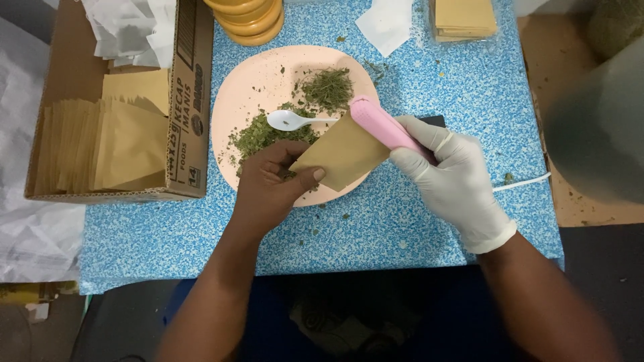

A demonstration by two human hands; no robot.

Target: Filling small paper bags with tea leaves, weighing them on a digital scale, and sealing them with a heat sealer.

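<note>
Brown paper pouch (342, 155), flat and matte like kraft paper, sits tilted over the near edge of a pale pink plate (258, 77), pinched at its lower corner between thumb and fingers of the bare left hand (268, 188). So that hand is clamped on the pouch. The right hand (449, 177) wears a thin whitish glove, a bit wrinkly, and is wrapped around a smooth pink plastic tool (382, 126), long and rounded, whose far end meets the top edge of the pouch. A white cord (523, 182) runs off from beside that hand.

On the plate there are two loose piles of dried green herb (295, 114), crumbly and flaky, with a small glossy white plastic spoon (288, 120) lying between them, bowl to the left. Bits of herb are scattered on the surface too.

Surface is a table covered in a blue and white speckled sheet (402, 221), kind of terrazzo looking. On the left, a cardboard box (191, 100) holds a thick row of the same brown pouches (100, 144) plus crumpled white paper. Top edge: stacked yellow-orange round lids or bowls (251, 17), a white paper scrap (386, 23), and another stack of tan pouches (464, 17). On the right there's something big and blurry, can't tell what
</note>
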